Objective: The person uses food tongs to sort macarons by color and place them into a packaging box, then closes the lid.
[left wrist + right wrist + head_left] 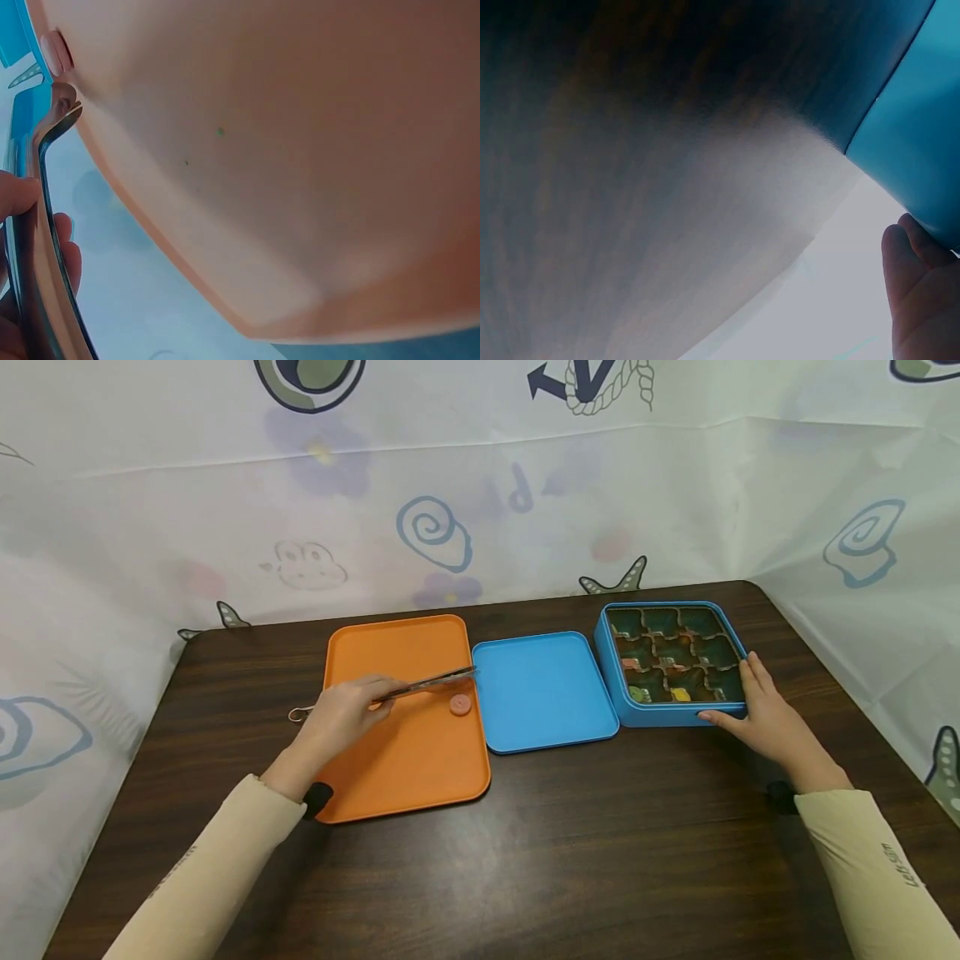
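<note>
Metal tongs [46, 289] in the left hand [16, 196], near a pink disc [52, 54] on an orange tray [247, 210]

On the dark table [555, 835] lie an orange tray [405, 768]; blue tray [547, 693]; blue box [660, 718].

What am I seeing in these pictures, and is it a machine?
No machine here: a person works barehanded. The wide picture comes from a camera worn on the head; the two close ones come from cameras on the wrists. On the dark table are an orange tray, with a pink disc on it, a blue tray and a blue box split into compartments. The left hand holds metal tongs in its fingers; the right hand touches the box's near right corner.
</note>
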The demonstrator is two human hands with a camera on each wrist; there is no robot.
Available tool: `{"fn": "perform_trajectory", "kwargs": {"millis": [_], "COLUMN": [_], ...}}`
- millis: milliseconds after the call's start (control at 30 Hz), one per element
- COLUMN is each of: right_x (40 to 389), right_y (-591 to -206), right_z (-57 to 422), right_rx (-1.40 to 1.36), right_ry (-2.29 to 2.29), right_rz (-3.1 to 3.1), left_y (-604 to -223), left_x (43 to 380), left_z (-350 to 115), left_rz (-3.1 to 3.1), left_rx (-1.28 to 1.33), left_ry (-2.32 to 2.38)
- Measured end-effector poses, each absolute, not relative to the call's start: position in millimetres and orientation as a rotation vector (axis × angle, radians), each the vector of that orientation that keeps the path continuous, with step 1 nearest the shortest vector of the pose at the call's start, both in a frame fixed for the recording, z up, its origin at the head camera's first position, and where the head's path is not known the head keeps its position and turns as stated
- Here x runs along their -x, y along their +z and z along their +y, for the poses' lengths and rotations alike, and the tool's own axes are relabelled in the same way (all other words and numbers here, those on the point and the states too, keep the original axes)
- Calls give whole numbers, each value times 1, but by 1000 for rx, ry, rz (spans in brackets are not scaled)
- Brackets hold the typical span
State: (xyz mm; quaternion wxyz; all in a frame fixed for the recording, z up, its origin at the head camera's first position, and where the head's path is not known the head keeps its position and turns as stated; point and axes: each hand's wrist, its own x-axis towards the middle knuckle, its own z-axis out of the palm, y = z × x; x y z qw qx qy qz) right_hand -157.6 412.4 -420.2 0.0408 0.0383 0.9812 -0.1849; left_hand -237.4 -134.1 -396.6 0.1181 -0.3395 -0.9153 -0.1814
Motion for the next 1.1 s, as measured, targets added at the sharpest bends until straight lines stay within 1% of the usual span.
{"fn": "perform_trajectory", "kwargs": {"millis": [300, 633, 833, 1100], "right_x": [158, 158, 159, 158], "right_y": [-421, -421, -421, -422], "right_z": [417, 415, 413, 416], "right_rx": [-108, -113, -102, -93], "right_ry": [-546, -568, -570, -550], "right_rz": [3013, 3004, 3000, 3004], "left_y": [-392, -382, -371, -357], "left_x": [237, 239, 243, 249], "left_z": [-132, -117, -97, -55], "left_rz": [-2591, -2528, -2492, -2430], "left_rx": [1011, 1023, 1045, 1108], "left_ry": [-504, -507, -498, -534]}}
